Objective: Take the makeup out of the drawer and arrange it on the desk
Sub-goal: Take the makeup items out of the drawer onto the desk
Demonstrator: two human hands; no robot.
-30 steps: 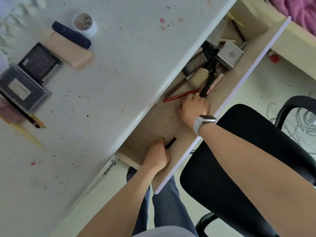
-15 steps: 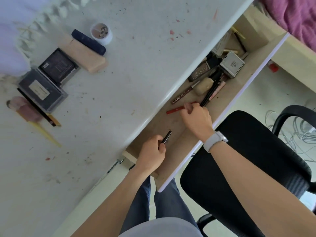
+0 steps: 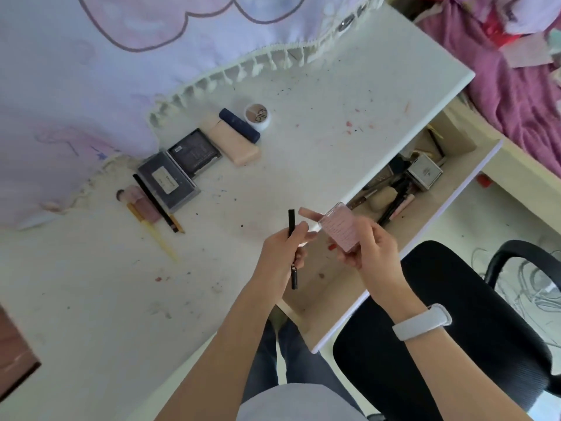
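Head view: above the open drawer (image 3: pixel 358 287), the left hand (image 3: pixel 280 253) pinches a black pencil (image 3: pixel 292 247) and the right hand (image 3: pixel 368 247) grips a pink compact (image 3: pixel 338 227) (label up) — best laid on the table (image 3: pixel 303 165) beside the palettes (image 3: pixel 179 168) left of the drawer — flat, unstacked.

Occlusion and legibility limits

My right hand (image 3: pixel 368 252) covers the lower half of the pink case (image 3: pixel 338 227); its print is unreadable. Behind it, the drawer (image 3: pixel 455 189) contents overlap indistinguishably, and the desk (image 3: pixel 91 314) edge hides the drawer's rear.
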